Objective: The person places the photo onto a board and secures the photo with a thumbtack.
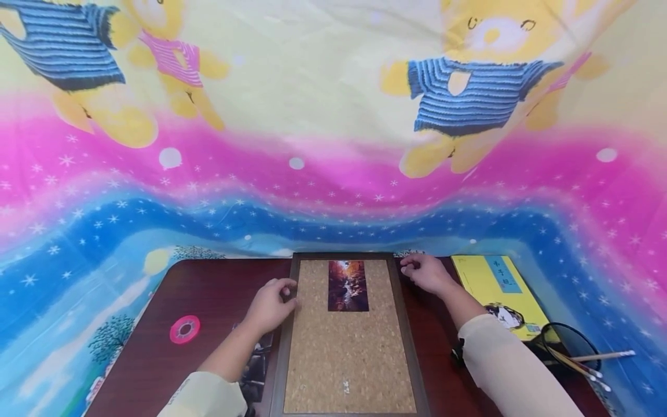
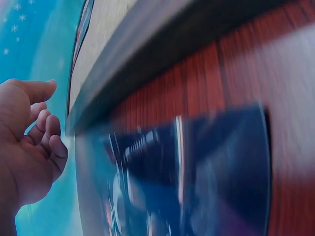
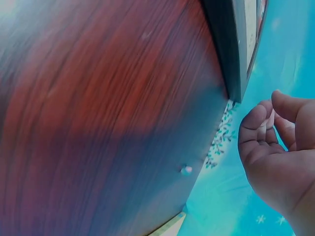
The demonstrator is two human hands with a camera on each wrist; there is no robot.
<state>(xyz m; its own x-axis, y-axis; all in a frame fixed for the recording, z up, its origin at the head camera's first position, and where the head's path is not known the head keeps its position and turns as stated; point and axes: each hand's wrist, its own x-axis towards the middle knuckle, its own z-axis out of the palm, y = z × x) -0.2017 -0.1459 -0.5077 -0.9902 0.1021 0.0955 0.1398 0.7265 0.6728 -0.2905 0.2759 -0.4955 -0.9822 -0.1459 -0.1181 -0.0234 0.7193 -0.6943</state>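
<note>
A framed cork board lies on the dark red table, with a photo of an autumn forest stream at the middle of its far end. My left hand is at the board's left frame edge, its fingers loosely bent and nothing seen in them. Just beyond the right frame edge, near the far corner, is my right hand. The right wrist view shows its fingers bent loosely, with no object visible between them. Glossy dark photos lie left of the board, partly covered by my left forearm in the head view.
A pink tape roll lies at left. On the right are a yellow book and a dark glass cup with pencils. A small pin-like piece sits near the table's far edge. Small whitish marks show on the near cork.
</note>
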